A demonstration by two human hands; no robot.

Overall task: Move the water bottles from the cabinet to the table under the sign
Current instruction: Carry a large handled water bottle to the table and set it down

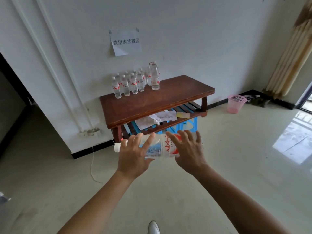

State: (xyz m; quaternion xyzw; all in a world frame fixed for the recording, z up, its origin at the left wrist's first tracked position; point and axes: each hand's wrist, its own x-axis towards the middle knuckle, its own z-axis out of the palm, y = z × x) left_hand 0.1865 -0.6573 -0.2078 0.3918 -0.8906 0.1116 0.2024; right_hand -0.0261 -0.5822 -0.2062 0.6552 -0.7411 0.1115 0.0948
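Floor [228, 174]: pale, glossy tile. White wall behind, curtain [290, 53] at far right.

Desk [162, 102]: low, dark red wood, against the wall directly under the paper sign [125, 42]. Lower shelf holds loose papers [157, 119]; a blue stool [187, 124] shows beneath it.

Small bottles [133, 83]: clustered upright at the desk's back left corner. One taller bottle [155, 76] stands upright just beside them on the right.

Pink bin [236, 103]: on the floor to the right of the desk, well apart from it.

Big bottle [162, 146]: in the air, lying level across my view, in front of the desk's near edge and not touching it. White cap [117, 147] points left.

Left grip [133, 154]: laid over the neck end, fingers spread and nearly straight, not wrapped round.

Right grip [189, 149]: laid over the base end past the label, fingers likewise splayed, released rather than clenched. The bottle spans between the two; thumbs underneath cannot be made out.
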